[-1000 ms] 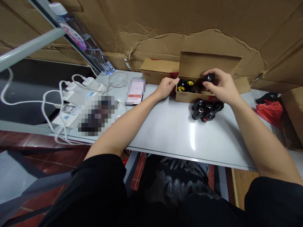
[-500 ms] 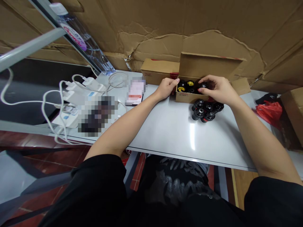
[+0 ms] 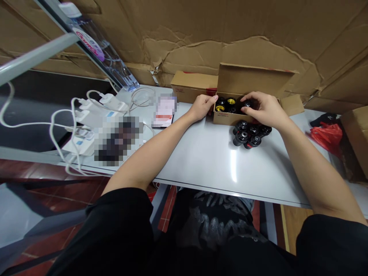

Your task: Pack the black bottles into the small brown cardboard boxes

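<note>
The right hand (image 3: 266,109) has come down since a second ago, its curled fingers (image 3: 244,110) now pinching a black socket (image 3: 247,103) among the brass-threaded ones inside the box (image 3: 230,119). The left hand (image 3: 202,107) rests against the box's left end, fingers pressed together. More sockets (image 3: 248,134) stand clustered just in front of the box on the table (image 3: 201,161); the box's print is too small to read.

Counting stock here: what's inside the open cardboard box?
The open cardboard box holds black fittings with brass centres. The right hand covers the box's right end, so whatever lies beneath it, and the exact count, cannot be seen.
</note>
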`<move>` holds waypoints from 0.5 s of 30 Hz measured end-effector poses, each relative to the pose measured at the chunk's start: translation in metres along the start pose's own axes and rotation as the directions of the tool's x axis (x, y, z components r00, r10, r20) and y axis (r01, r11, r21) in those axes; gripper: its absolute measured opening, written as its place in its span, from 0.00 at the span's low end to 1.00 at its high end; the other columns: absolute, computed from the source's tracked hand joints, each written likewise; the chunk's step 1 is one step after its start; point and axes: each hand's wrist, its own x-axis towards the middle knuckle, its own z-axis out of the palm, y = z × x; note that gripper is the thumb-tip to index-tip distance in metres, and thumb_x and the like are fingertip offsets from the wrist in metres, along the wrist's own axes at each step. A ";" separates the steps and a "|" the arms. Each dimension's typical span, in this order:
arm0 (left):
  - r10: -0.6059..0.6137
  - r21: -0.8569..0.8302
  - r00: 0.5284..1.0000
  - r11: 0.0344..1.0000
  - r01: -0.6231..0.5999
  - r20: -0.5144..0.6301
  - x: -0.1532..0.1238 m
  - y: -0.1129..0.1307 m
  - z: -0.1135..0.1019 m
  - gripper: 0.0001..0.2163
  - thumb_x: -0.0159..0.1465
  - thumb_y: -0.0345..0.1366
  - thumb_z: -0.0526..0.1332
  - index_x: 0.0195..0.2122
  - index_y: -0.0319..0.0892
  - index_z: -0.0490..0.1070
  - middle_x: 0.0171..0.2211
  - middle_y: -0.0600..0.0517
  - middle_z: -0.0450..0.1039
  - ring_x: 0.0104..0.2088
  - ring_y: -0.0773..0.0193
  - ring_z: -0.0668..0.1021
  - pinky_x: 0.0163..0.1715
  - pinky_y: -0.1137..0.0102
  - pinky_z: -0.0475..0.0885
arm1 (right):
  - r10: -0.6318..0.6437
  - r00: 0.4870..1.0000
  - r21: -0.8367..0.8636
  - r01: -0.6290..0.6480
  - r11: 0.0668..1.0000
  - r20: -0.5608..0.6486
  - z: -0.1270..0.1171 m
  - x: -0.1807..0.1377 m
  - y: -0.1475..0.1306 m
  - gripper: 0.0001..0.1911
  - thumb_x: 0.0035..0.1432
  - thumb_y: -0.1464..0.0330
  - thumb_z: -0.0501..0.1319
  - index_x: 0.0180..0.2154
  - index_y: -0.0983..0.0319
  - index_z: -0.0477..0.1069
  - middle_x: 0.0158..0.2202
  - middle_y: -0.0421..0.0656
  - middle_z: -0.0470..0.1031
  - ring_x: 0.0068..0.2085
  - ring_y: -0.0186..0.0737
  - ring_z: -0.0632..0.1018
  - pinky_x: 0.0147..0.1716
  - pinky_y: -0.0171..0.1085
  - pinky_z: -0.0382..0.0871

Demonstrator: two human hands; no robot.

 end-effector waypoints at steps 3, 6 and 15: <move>0.008 0.005 1.000 1.000 -0.008 0.005 0.000 0.000 0.000 0.49 0.73 0.91 0.59 0.19 0.48 0.67 0.15 0.52 0.67 0.18 0.64 0.68 0.23 0.64 0.59 | -0.030 0.999 -0.007 0.029 1.000 -0.014 0.002 0.001 0.003 0.21 0.66 0.55 0.80 0.57 0.52 0.93 0.49 0.49 0.92 0.44 0.61 0.89 0.55 0.63 0.87; -0.001 0.010 1.000 1.000 0.001 0.009 -0.001 -0.001 -0.001 0.47 0.75 0.88 0.60 0.20 0.48 0.67 0.16 0.51 0.68 0.19 0.64 0.69 0.23 0.64 0.59 | -0.038 0.999 0.016 0.039 0.999 -0.029 0.006 0.002 0.006 0.21 0.66 0.55 0.81 0.58 0.51 0.92 0.54 0.51 0.92 0.45 0.62 0.89 0.56 0.64 0.89; 0.009 0.034 1.000 0.999 -0.009 0.005 -0.001 0.000 -0.001 0.50 0.72 0.92 0.57 0.19 0.48 0.68 0.16 0.51 0.68 0.19 0.64 0.70 0.24 0.65 0.62 | 0.047 0.996 -0.064 -0.043 0.997 0.074 0.003 0.001 -0.001 0.23 0.70 0.60 0.76 0.63 0.53 0.92 0.36 0.44 0.90 0.38 0.59 0.87 0.52 0.59 0.86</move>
